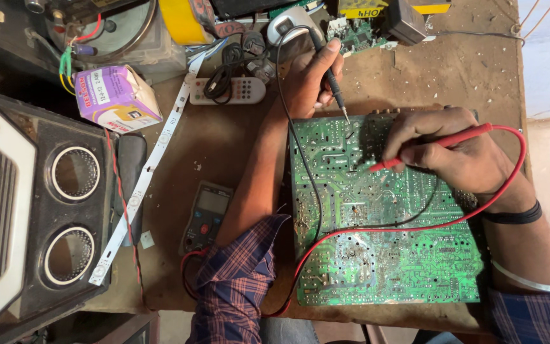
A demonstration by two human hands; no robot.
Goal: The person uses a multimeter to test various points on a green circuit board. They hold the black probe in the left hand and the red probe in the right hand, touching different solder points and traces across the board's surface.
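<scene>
The right hand [459,153] is closed in a pen grip around the red probe [437,143], whose long axis runs from upper right down to lower left, its tip touching the green circuit board [389,255] near the board's upper middle. The left hand [307,79] pinches the black probe [329,73] the same way; that probe slants down and to the right, its metal tip meeting the board's top edge, just to the upper left of the red tip. The two tips sit near each other, apart. The board lies flat, solder side up, on the worn brown bench [224,146], filling the space between both forearms. A large speaker cabinet [39,210] stands at the left. Between it and the board lie a white LED strip [144,181] and the multimeter [206,216], its red and black leads trailing across the board to the probes.
</scene>
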